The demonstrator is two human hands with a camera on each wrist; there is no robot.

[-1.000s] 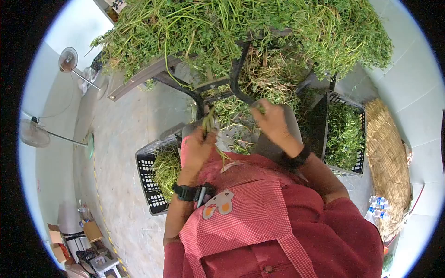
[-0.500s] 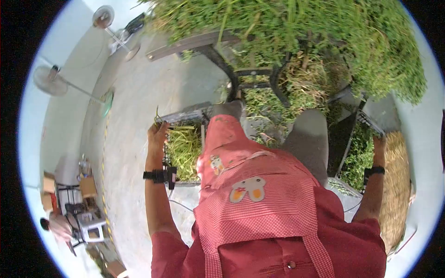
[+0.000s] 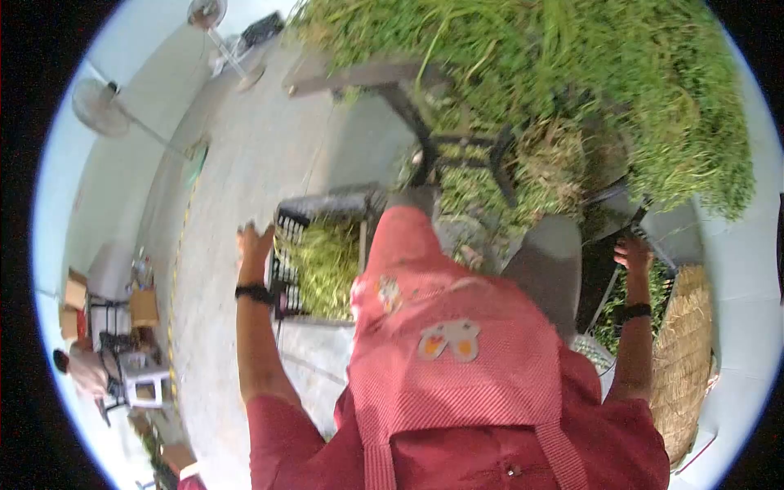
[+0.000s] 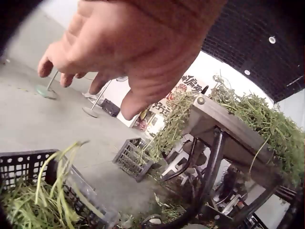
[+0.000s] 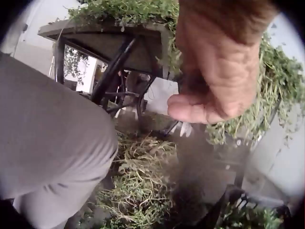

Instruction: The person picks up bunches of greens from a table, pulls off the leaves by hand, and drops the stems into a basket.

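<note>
My left hand (image 3: 257,242) is out at the left edge of a black plastic crate (image 3: 287,269), its fingers spread and nothing held. Green stems (image 3: 327,269) fill that crate. In the left wrist view several long stems (image 4: 59,186) stick up over the crate's rim, apart from the fingers. Over on the right, my right hand (image 3: 634,255) hovers above a second black crate (image 5: 238,195) with leafy greens (image 5: 250,217) in it. Its fingers curl loosely, and nothing shows in them; the palm is hidden in the right wrist view.
A table (image 3: 351,80) in front carries a big heap of leafy greens (image 3: 523,49). Beneath it lies a pile of cut stems (image 3: 551,163). A rolled straw mat (image 3: 682,343) is at the right wall. Two standing fans, one nearer (image 3: 98,106), are at left.
Both hands have parted from in front of the lap, out to the two crates. The stems gripped in the left hand have been let go, and that hand has opened.
</note>
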